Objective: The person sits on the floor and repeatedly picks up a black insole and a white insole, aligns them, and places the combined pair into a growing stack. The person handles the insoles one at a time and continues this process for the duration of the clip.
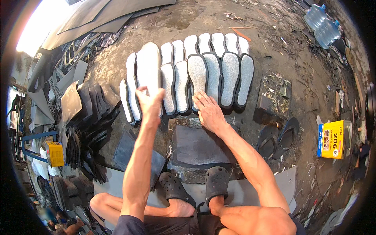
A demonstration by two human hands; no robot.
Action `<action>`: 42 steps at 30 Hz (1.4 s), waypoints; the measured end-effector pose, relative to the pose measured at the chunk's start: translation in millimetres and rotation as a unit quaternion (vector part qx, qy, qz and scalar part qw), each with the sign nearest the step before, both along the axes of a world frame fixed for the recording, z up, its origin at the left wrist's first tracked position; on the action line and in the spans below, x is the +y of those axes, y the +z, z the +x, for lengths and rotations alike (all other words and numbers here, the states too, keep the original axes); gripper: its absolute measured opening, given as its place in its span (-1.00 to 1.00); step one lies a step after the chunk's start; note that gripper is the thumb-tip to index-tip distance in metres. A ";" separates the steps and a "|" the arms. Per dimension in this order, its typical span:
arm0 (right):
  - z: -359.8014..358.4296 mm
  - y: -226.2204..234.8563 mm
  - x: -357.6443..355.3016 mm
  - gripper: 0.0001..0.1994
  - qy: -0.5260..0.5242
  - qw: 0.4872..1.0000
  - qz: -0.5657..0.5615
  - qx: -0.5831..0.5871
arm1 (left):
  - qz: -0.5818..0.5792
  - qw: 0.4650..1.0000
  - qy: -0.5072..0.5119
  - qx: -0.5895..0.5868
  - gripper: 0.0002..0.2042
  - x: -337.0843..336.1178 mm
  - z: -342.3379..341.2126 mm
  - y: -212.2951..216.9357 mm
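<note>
Two rows of dark-edged shoe soles with whitish upper faces, such as this sole [230, 78], stand side by side on the ground ahead of me. My left hand [150, 102] is closed on the lower end of a larger-looking pale sole [149, 64], which overlaps the left part of the rows. My right hand [208, 109] lies with outstretched fingers on the lower end of another sole [197, 72] near the middle of the front row. Below the hands is a dark, square-edged block [172, 135] with a dark flat sheet [201, 143] on top.
Stacked dark sheet pieces [88, 113] lie at the left. On the right are a pair of flip-flops [288, 133], a yellow tin [333, 139] and a dirty block [274, 94]. Clear water jugs [323, 27] lie far right. My clogs [216, 182] flank the block's near edge.
</note>
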State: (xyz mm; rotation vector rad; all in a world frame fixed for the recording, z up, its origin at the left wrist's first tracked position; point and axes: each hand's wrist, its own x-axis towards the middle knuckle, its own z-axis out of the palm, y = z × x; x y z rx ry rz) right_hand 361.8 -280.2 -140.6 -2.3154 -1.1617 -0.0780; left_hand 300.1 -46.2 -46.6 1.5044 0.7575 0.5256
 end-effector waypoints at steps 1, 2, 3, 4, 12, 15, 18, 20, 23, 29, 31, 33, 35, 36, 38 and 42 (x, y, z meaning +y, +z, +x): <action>-0.7 1.9 3.1 -0.29 0.002 1.000 0.006 0.004 | -0.012 0.998 0.014 -0.066 -0.29 17.9 -3.4 5.8; 1.7 0.9 1.4 -0.30 -0.011 0.999 0.010 0.041 | -0.075 0.992 -0.012 -0.098 -0.35 24.6 -8.8 17.8; 9.0 2.5 -6.1 -0.32 -0.015 0.978 0.113 0.172 | -0.140 0.981 -0.039 -0.130 -0.42 22.8 -13.5 34.7; 19.5 7.5 -16.5 -0.33 -0.022 0.931 0.215 0.295 | -0.221 0.959 -0.105 -0.147 -0.50 15.1 -22.4 46.2; -63.8 70.0 -143.8 -0.50 -0.129 0.838 0.288 0.445 | -0.329 0.904 -0.248 0.111 -0.71 -57.2 -153.3 5.1; -122.2 50.2 -166.7 -0.53 -0.203 0.790 0.246 0.523 | -0.257 0.953 -0.119 0.107 -0.72 -89.2 -183.2 -43.0; -139.7 42.3 -169.3 -0.50 -0.272 0.768 0.269 0.514 | -0.196 0.976 -0.043 0.088 -0.60 -112.2 -182.5 -57.2; -134.1 39.3 -166.6 -0.51 -0.283 0.782 0.267 0.487 | -0.164 0.984 0.007 0.065 -0.58 -117.2 -172.0 -65.0; -124.3 40.8 -167.0 -0.55 -0.282 0.768 0.288 0.497 | -0.032 0.998 -0.032 0.042 -0.58 -110.4 -158.3 -72.6; -121.2 41.5 -244.6 -0.63 -0.245 0.709 0.371 0.548 | 0.407 0.871 -0.262 0.085 -0.32 -81.5 -119.0 -57.6; -131.1 29.2 -281.4 -0.62 -0.241 0.705 0.361 0.560 | 0.434 0.835 -0.317 0.117 -0.33 -86.5 -111.0 -67.0; -141.1 30.0 -289.3 -0.61 -0.235 0.681 0.379 0.581 | 0.472 0.809 -0.330 0.117 -0.42 -90.1 -106.9 -76.2; -152.6 31.4 -290.2 -0.58 -0.221 0.632 0.422 0.611 | 0.469 0.833 -0.285 0.071 -0.57 -92.3 -109.7 -79.2; -153.8 27.4 -292.9 -0.56 -0.176 0.611 0.447 0.629 | 0.466 0.843 -0.263 0.049 -0.64 -93.6 -111.8 -79.4; -158.5 26.9 -285.2 -0.61 -0.142 0.601 0.479 0.623 | 0.478 0.836 -0.270 0.009 -0.75 -94.7 -128.2 -86.7; -159.1 18.5 -283.6 -0.78 -0.102 0.564 0.542 0.614 | 0.499 0.808 -0.303 -0.079 -0.68 -100.7 -173.9 -86.9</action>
